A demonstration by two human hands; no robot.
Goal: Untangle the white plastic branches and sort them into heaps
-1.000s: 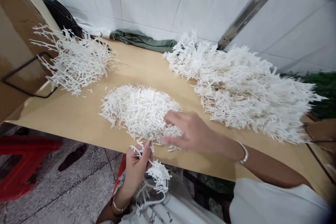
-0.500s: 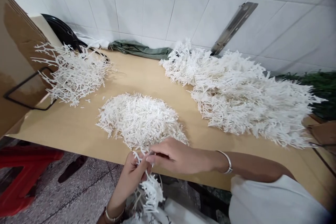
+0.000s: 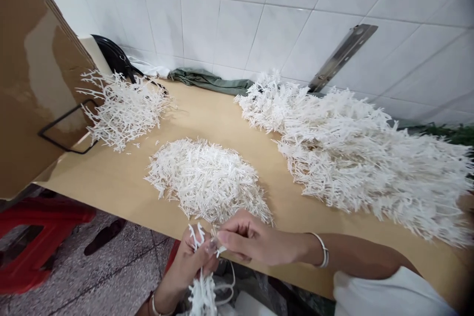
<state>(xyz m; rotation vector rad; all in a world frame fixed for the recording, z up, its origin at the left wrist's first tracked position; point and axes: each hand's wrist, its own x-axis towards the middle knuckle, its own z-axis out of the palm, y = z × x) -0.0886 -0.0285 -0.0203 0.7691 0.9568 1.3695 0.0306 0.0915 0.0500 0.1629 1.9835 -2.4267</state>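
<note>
My left hand (image 3: 195, 259) is closed around a white branching plastic sprig (image 3: 203, 294), whose forked tips poke up above the fingers while the rest hangs below. Close beside it, my right hand (image 3: 248, 239) pinches a small white piece (image 3: 221, 248) between thumb and forefinger, at the left thumb. Just beyond both hands lies a low pile of short white pieces (image 3: 207, 177) on the brown paper-covered table. Where the two held parts meet is mostly hidden by the fingers.
A large heap of white sprigs (image 3: 351, 153) covers the right side. Another pile of bare white branches (image 3: 126, 108) sits at left by a cardboard box (image 3: 44, 84). Green cloth (image 3: 211, 80) lies along the tiled wall, near a metal bracket (image 3: 344, 57). A red stool (image 3: 44, 222) stands below.
My view has shifted, so the table sits lower and further right. My right hand has drawn slightly away from my left, and the white piece now shows between them.
</note>
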